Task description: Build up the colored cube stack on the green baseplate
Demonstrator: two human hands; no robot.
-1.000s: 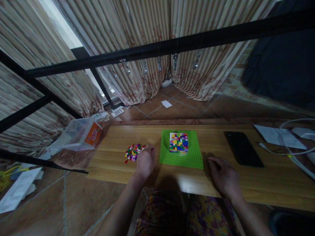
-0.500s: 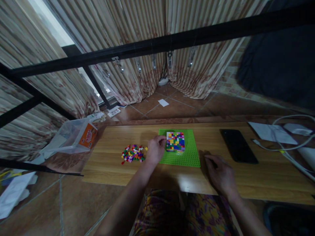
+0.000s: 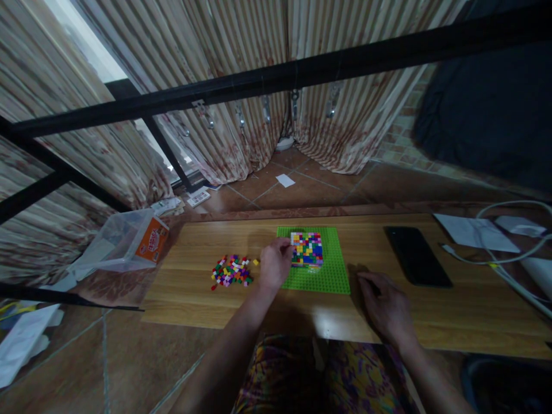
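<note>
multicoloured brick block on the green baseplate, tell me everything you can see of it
The multicoloured brick block is a squarish, low stack of small plastic bricks, its top a patchwork of yellow, red, blue, green, white and purple studs, with blue showing along its near side. It sits flat on the green baseplate, toward the far part of it, on the wooden table. The left hand has its fingertips at the block's left edge; whether they pinch a brick cannot be told. The right hand rests on the table, apart from it.

Left hand (image 3: 274, 266) at the left edge of a multicoloured brick block (image 3: 306, 249) on a green baseplate (image 3: 328, 277) (fingertips hidden); loose bricks (image 3: 231, 271) beside; right hand (image 3: 386, 308) flat on wooden table (image 3: 474, 310), black phone (image 3: 416, 256) nearby
</note>
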